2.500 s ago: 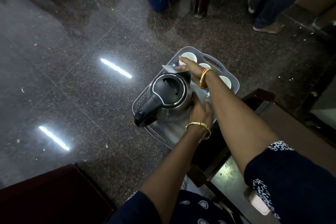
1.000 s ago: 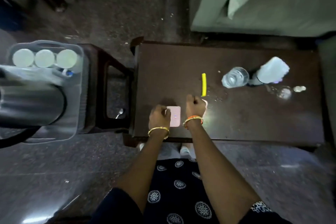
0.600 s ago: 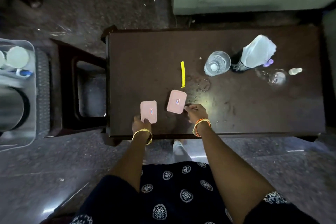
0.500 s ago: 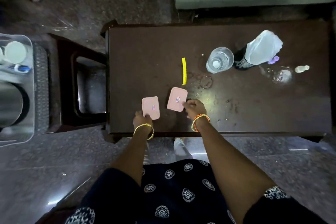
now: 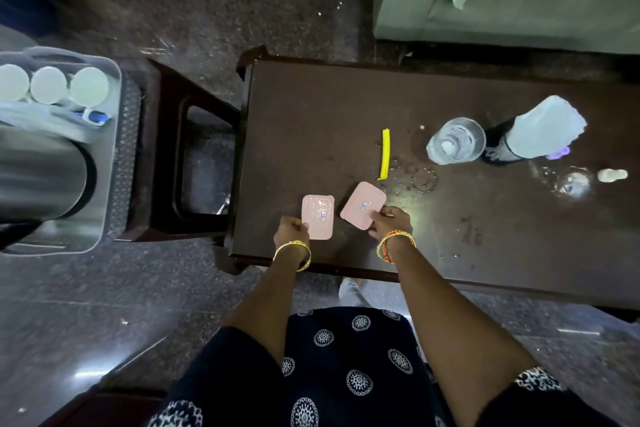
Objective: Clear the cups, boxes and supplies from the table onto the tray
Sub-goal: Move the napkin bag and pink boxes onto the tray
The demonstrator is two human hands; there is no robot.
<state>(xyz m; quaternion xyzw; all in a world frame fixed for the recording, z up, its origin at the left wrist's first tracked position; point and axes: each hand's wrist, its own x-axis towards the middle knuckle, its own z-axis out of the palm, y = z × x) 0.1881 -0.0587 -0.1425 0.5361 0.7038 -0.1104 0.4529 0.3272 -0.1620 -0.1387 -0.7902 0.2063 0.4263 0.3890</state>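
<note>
Two small pink boxes lie at the near edge of the dark table (image 5: 311,107). My left hand (image 5: 289,230) grips the near corner of the left pink box (image 5: 318,217). My right hand (image 5: 389,220) pinches the near edge of the right pink box (image 5: 363,205), which sits turned at an angle. Farther back lie a yellow strip (image 5: 385,159), a clear glass (image 5: 455,140) and a bottle (image 5: 498,146) capped with white plastic. The grey tray (image 5: 116,149) at the left holds three white cups (image 5: 50,84) and a steel kettle (image 5: 41,180).
A dark wooden stool (image 5: 194,149) stands between the tray and the table. Water drops and a small glass item (image 5: 571,180) lie on the right part of the table. A green sofa (image 5: 502,0) stands behind the table. My patterned dress fills the bottom.
The view swung from the tray to the table. One pink box at the table's edge became two apart, one under each hand; the left one now shows a dotted face.
</note>
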